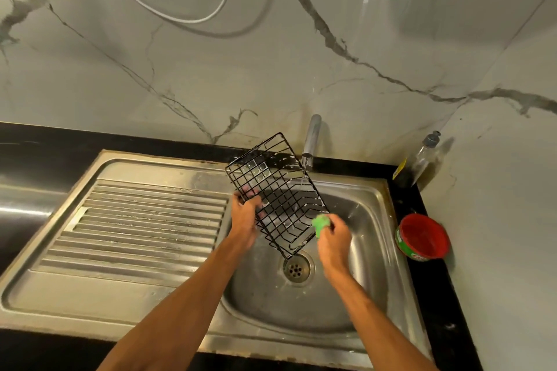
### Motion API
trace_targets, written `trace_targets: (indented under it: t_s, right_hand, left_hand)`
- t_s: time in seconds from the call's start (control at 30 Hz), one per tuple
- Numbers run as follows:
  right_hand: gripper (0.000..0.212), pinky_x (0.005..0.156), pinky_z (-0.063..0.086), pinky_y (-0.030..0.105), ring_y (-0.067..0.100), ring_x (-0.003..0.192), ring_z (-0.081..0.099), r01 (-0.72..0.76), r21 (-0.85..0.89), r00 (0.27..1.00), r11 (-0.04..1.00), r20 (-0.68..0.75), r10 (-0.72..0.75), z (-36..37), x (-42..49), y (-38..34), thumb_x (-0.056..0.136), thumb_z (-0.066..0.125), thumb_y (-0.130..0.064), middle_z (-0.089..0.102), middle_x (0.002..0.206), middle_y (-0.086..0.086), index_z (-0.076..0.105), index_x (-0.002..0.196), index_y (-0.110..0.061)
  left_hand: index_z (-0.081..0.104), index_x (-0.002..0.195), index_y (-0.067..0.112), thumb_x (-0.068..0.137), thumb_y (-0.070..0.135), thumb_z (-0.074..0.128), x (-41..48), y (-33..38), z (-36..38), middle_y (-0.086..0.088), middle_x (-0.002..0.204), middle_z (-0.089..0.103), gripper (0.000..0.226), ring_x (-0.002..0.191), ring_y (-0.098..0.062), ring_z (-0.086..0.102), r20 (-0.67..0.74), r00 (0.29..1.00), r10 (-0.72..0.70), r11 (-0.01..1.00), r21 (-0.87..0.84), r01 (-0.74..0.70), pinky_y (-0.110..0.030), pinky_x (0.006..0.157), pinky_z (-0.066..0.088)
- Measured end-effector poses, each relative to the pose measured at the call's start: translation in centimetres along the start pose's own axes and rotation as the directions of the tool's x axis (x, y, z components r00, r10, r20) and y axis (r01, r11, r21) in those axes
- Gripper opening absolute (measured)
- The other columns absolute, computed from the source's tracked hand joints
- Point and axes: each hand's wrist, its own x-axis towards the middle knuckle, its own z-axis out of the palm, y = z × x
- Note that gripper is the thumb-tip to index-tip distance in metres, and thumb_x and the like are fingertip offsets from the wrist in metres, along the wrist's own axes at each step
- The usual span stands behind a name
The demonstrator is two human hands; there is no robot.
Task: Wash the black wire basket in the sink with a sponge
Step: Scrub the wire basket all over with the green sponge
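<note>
The black wire basket [278, 190] is held tilted above the steel sink [373, 253], its low corner close over the drain [297, 269]. Soap film fills some of its upper cells. My left hand [245, 217] grips the basket's left edge, fingers curled through the wires. My right hand [333, 235] holds a green sponge [320, 222] pressed against the basket's lower right rim. A thin stream of water falls from the chrome tap [312, 137] onto the basket's top right corner.
A ribbed steel drainboard [135, 229] lies left of the basin. On the black counter to the right stand a red tub of dish soap [423, 238] and a clear pump bottle [423, 155]. Marble-patterned walls rise behind and to the right.
</note>
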Motion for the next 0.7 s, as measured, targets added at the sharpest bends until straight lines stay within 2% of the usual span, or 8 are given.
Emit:
trace_targets:
  t_s: [0.03,0.1,0.23,0.33,0.43,0.5,0.57,0.7]
  right_hand:
    - [0.017,0.058,0.048,0.033,0.026,0.074,0.061,-0.101,0.062,0.991,0.993,-0.083,0.106,0.1,0.0,0.7,0.078,0.044,-0.016,0.065,0.085,0.009,0.06,0.082,-0.016]
    - [0.02,0.049,0.041,0.03,0.025,0.058,0.051,-0.337,0.249,0.936,0.908,-0.017,0.352,0.9,0.0,1.9,0.06,0.036,-0.016,0.054,0.074,0.013,0.048,0.076,-0.015]
    - [0.025,0.059,0.043,0.032,0.022,0.066,0.051,-0.511,0.31,0.859,0.802,0.169,0.483,3.1,0.3,2.9,0.069,0.062,-0.027,0.052,0.077,0.009,0.053,0.088,-0.014]
    - [0.014,0.059,0.046,0.03,0.02,0.068,0.055,-0.386,0.229,0.922,0.893,0.084,0.377,2.9,0.0,2.9,0.086,0.062,-0.008,0.063,0.085,0.009,0.057,0.096,-0.017]
    - [0.018,0.056,0.047,0.032,0.018,0.069,0.057,-0.288,0.198,0.957,0.937,0.081,0.277,1.6,0.8,3.3,0.094,0.053,-0.002,0.066,0.091,0.01,0.061,0.098,-0.017]
    - [0.016,0.058,0.05,0.032,0.02,0.077,0.059,-0.244,0.177,0.967,0.954,0.121,0.225,0.5,1.4,3.0,0.098,0.053,-0.004,0.065,0.1,0.008,0.062,0.106,-0.014]
    - [0.014,0.058,0.047,0.028,0.018,0.081,0.058,-0.179,0.149,0.975,0.973,0.16,0.155,-0.9,2.1,2.6,0.099,0.052,-0.005,0.064,0.105,0.004,0.061,0.107,-0.012]
    - [0.014,0.074,0.053,0.027,0.021,0.106,0.061,-0.033,0.068,0.962,0.997,0.274,0.013,-3.0,3.6,2.2,0.1,0.051,-0.006,0.058,0.107,-0.014,0.061,0.108,-0.011]
  left_hand:
    - [0.05,0.117,0.018,0.088,-0.014,0.052,0.0,-0.2,-0.4,-0.009,0.122,0.06,0.043,0.074,-0.011,0.052,-0.005,1.0,-0.006,1.0,-0.016,0.006,-0.033,0.066,0.046]
    - [0.051,0.112,0.019,0.09,-0.01,0.051,-0.2,-0.7,-1.0,-0.007,0.124,0.06,0.037,0.08,-0.013,0.053,-0.007,1.0,-0.019,0.999,-0.043,0.018,-0.037,0.069,0.047]
    - [0.046,0.124,0.015,0.098,0.003,0.053,-1.4,-2.5,-1.6,-0.005,0.106,0.058,0.029,0.077,-0.017,0.058,0.016,0.997,-0.078,0.991,-0.107,0.079,-0.045,0.073,0.052]
    - [0.031,0.15,0.009,0.091,0.019,0.069,-2.1,-3.1,-2.9,-0.017,0.114,0.06,0.071,0.081,-0.025,0.067,0.058,0.991,-0.125,0.989,-0.07,0.129,-0.043,0.071,0.059]
    - [0.023,0.157,0.006,0.063,0.042,0.092,-3.0,-2.5,-4.3,-0.02,0.134,0.059,0.123,0.117,-0.032,0.063,0.147,0.975,-0.17,0.985,0.038,0.166,-0.053,0.092,0.054]
    - [0.03,0.155,0.014,0.071,0.048,0.082,-4.0,-1.8,-5.3,-0.013,0.14,0.061,0.104,0.131,-0.032,0.055,0.165,0.97,-0.181,0.982,0.082,0.169,-0.065,0.103,0.042]
    - [0.054,0.134,0.018,0.076,0.052,0.073,-3.9,-0.7,-7.0,-0.012,0.124,0.066,0.07,0.122,-0.034,0.056,0.167,0.975,-0.143,0.989,0.066,0.134,-0.065,0.106,0.039]
    - [0.054,0.138,0.017,0.07,0.055,0.082,-2.5,2.9,-8.6,-0.02,0.133,0.062,0.083,0.12,-0.037,0.058,0.286,0.935,-0.211,0.948,0.293,0.124,-0.069,0.105,0.039]
